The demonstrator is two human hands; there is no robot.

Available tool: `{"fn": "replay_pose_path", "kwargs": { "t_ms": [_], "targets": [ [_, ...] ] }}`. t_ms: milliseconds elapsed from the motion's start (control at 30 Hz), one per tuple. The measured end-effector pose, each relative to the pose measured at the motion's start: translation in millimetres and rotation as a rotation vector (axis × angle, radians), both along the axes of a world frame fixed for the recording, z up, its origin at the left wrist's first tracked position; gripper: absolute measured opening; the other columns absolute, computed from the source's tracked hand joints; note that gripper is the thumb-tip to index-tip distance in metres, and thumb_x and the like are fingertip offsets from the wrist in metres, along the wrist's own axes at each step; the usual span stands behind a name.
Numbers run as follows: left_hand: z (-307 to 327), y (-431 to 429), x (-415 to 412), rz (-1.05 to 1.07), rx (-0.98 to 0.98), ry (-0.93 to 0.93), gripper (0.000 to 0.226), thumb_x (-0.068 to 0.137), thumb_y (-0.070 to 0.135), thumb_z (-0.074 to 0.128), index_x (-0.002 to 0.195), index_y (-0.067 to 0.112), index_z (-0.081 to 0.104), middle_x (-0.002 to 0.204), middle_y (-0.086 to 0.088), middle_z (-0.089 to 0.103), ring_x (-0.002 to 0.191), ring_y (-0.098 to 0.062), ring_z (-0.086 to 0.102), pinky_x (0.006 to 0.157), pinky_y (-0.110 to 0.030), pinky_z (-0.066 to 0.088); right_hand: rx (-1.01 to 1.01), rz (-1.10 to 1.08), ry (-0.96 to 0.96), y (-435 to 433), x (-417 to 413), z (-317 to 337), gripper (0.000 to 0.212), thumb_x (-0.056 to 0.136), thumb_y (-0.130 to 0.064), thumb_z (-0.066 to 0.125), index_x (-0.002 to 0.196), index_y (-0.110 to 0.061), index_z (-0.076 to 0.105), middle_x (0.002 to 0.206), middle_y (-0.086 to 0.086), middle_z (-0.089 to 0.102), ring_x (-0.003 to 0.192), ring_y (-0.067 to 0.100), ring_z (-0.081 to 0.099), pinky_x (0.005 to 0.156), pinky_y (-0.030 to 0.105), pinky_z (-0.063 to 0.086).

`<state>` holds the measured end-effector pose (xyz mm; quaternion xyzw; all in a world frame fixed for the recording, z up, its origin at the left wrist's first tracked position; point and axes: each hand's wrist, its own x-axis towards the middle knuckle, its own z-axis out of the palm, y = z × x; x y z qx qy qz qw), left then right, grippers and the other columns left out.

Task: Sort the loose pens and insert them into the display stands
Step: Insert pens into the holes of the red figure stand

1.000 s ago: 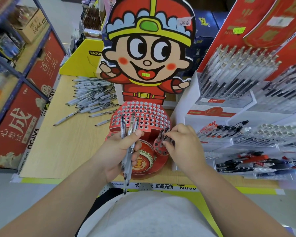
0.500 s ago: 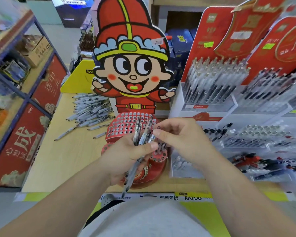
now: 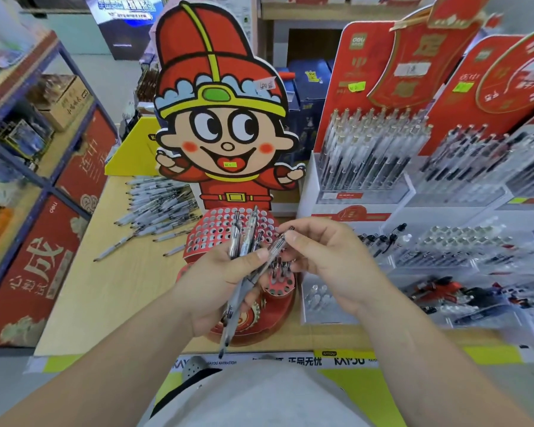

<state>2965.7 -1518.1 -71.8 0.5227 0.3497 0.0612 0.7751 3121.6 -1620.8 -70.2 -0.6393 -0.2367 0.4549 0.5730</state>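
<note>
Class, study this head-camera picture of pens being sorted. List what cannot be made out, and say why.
- Pen count in the left hand: the bundle overlaps and fingers cover it.
- Small holder: the right hand partly hides it.
- Pen pile: individual pens too small and blurred to count.
- Lower-right trays: blurred towards the frame edge.

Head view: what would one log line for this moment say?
left hand: holds pen bundle | right hand: pinching one pen | red stand: mostly empty
</note>
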Motion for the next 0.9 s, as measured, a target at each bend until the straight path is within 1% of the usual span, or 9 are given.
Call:
{"fn": "replay_pose_path", "kwargs": {
  "t_ms": [100, 200, 267, 433, 533, 600, 767, 833, 900],
  "targets": [
    [-2.0, -4.4, 2.8, 0.019, 0.028, 0.008, 0.021, 0.091, 0.029, 0.065, 0.095, 0.009, 0.065, 0.067, -0.009, 0.062, 0.044, -0.018, 0.044, 0.043, -0.026, 0.038, -0.030, -0.062, -0.029, 0.7, -3.6, -3.3, 0.009, 0.087, -0.015, 0.075, 0.092, -0.007, 0.075, 0.075, 0.010, 0.072, 0.066, 0.020, 0.065, 0.059, 0.029, 0.056],
    [-3.7, -6.9, 4.9, 0.034, 0.032, 0.024, 0.018, 0.096, 0.026, 0.063, 0.095, 0.008, 0.064, 0.067, -0.008, 0.062, 0.044, -0.018, 0.045, 0.043, -0.026, 0.038, -0.057, -0.085, -0.026, 1.1, -5.3, -6.7, 0.009, 0.088, -0.014, 0.075, 0.085, -0.005, 0.073, 0.071, 0.011, 0.071, 0.063, 0.019, 0.066, 0.057, 0.028, 0.056],
    [-4.2, -6.5, 5.0, 0.048, 0.003, 0.026, 0.019, 0.096, 0.026, 0.063, 0.098, 0.008, 0.065, 0.069, -0.010, 0.062, 0.046, -0.018, 0.047, 0.044, -0.026, 0.039, -0.049, -0.077, 0.004, 0.9, -4.6, -5.6, 0.007, 0.090, -0.012, 0.072, 0.088, -0.005, 0.073, 0.073, 0.011, 0.072, 0.064, 0.017, 0.067, 0.059, 0.027, 0.057],
    [-8.5, -1.6, 3.7, 0.154, -0.058, 0.064, 0.028, 0.099, 0.022, 0.063, 0.118, 0.001, 0.063, 0.069, -0.011, 0.064, 0.046, -0.019, 0.052, 0.042, -0.026, 0.041, -0.020, -0.063, 0.035, 1.3, -2.6, -1.4, 0.007, 0.093, -0.008, 0.067, 0.096, -0.007, 0.073, 0.077, 0.006, 0.073, 0.072, 0.016, 0.069, 0.071, 0.030, 0.061],
    [-11.0, 1.5, 4.2, 0.199, -0.092, 0.067, 0.029, 0.100, 0.022, 0.062, 0.119, 0.000, 0.061, 0.064, -0.008, 0.062, 0.046, -0.021, 0.054, 0.041, -0.026, 0.040, -0.018, -0.065, 0.014, 3.7, -3.4, -0.3, 0.009, 0.095, -0.006, 0.064, 0.097, -0.008, 0.072, 0.079, 0.007, 0.073, 0.073, 0.015, 0.069, 0.072, 0.030, 0.061],
    [-12.3, 5.1, 4.1, 0.247, -0.130, 0.049, 0.030, 0.100, 0.020, 0.061, 0.121, -0.002, 0.062, 0.067, -0.008, 0.061, 0.048, -0.023, 0.056, 0.040, -0.026, 0.041, -0.010, -0.078, 0.004, 5.2, -3.1, 0.0, 0.011, 0.096, -0.005, 0.062, 0.096, -0.009, 0.072, 0.079, 0.006, 0.072, 0.073, 0.015, 0.069, 0.070, 0.028, 0.060],
    [-20.9, 20.5, -4.1, 0.362, -0.187, 0.049, 0.022, 0.102, 0.022, 0.059, 0.114, 0.004, 0.063, 0.070, -0.008, 0.060, 0.059, -0.025, 0.054, 0.044, -0.030, 0.044, 0.054, -0.109, -0.015, 6.0, -2.7, 2.4, 0.015, 0.097, -0.002, 0.060, 0.096, -0.012, 0.072, 0.080, 0.006, 0.073, 0.076, 0.017, 0.071, 0.070, 0.026, 0.057],
    [-24.7, 26.9, -8.3, 0.424, -0.211, 0.052, 0.019, 0.102, 0.021, 0.059, 0.108, 0.005, 0.066, 0.069, -0.007, 0.060, 0.058, -0.022, 0.053, 0.046, -0.030, 0.045, 0.087, -0.127, -0.024, 6.5, -3.1, 1.9, 0.016, 0.097, -0.002, 0.060, 0.097, -0.012, 0.072, 0.080, 0.005, 0.073, 0.078, 0.017, 0.071, 0.071, 0.026, 0.057],
    [-28.8, 32.3, -13.0, 0.462, -0.218, 0.069, 0.015, 0.103, 0.021, 0.057, 0.100, 0.008, 0.065, 0.066, -0.006, 0.058, 0.053, -0.019, 0.052, 0.042, -0.027, 0.044, 0.116, -0.163, -0.038, 8.1, -2.3, 0.5, 0.016, 0.098, -0.002, 0.059, 0.100, -0.011, 0.072, 0.081, 0.004, 0.073, 0.079, 0.017, 0.070, 0.073, 0.028, 0.056]
  ]
}}
